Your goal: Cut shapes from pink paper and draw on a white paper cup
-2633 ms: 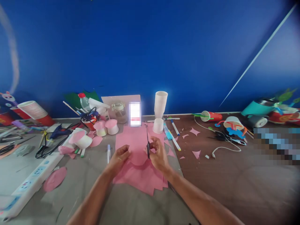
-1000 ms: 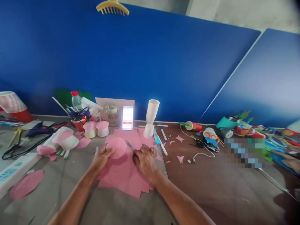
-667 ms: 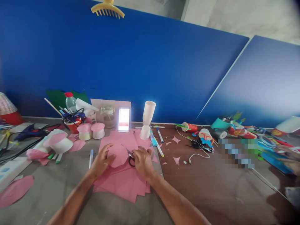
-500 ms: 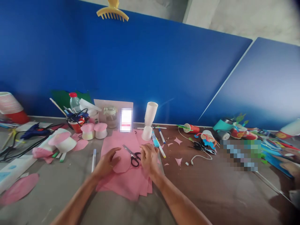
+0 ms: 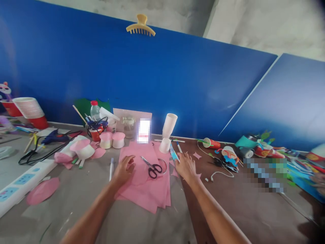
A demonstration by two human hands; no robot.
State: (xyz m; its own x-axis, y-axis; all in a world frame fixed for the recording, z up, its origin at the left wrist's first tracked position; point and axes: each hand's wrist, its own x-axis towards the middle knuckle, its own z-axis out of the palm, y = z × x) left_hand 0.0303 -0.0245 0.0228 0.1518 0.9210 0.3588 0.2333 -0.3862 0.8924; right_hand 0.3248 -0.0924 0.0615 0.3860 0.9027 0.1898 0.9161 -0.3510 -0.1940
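Black-handled scissors (image 5: 151, 166) lie on a stack of pink paper sheets (image 5: 147, 184), nobody holding them. My left hand (image 5: 123, 169) rests on the left part of the paper with its fingers curled over a cut pink circle (image 5: 137, 175). Over at the paper's right edge, my right hand (image 5: 185, 165) has its fingers stretched out and holds nothing; its fingertips are close to a blue glue stick (image 5: 174, 154) and a marker (image 5: 179, 147).
White paper cups (image 5: 169, 130), a glass jar (image 5: 129, 126), pink-topped cups (image 5: 112, 139) and a bottle (image 5: 94, 110) stand at the back by the blue partition (image 5: 157, 78). A power strip (image 5: 21, 181), a glue gun (image 5: 52, 138), cables, pink scraps (image 5: 196, 156) and crafted cups (image 5: 228, 152) surround the paper.
My right hand set the scissors down on the pink paper and moved right toward the glue stick, opening. My left hand stays on the pink circle. The view tilted up.
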